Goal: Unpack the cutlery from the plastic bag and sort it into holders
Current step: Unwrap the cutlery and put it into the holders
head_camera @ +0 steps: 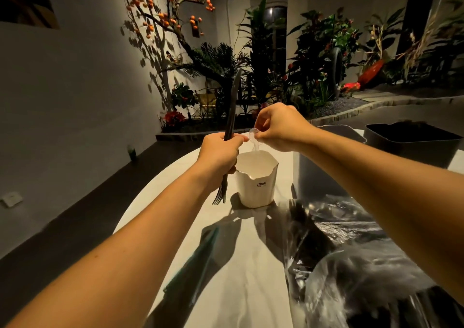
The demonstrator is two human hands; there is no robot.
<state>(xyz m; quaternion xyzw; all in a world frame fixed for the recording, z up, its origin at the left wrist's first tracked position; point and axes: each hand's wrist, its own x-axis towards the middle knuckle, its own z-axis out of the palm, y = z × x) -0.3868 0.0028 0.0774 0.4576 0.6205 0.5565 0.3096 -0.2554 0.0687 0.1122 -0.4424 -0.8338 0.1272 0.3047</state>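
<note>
White holder (256,187) w/ "CRBW" print, below both hands.

Two bare forearms reach in from five and seven o'clock — no sleeves, watch or rings on view. The left hand (219,153) and right hand (281,126) wear no gloves — nails short.

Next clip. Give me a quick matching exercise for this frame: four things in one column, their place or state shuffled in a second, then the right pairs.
Things:
1. black knife
2. clear spoon
3. white paper cup
4. plastic bag

Places or states:
A. crumpled on the table, near right
B. gripped in the left hand, blade up
C. standing open on the table
D. pinched by the right hand above the cup

Pairs: 1-B, 2-D, 3-C, 4-A
</note>
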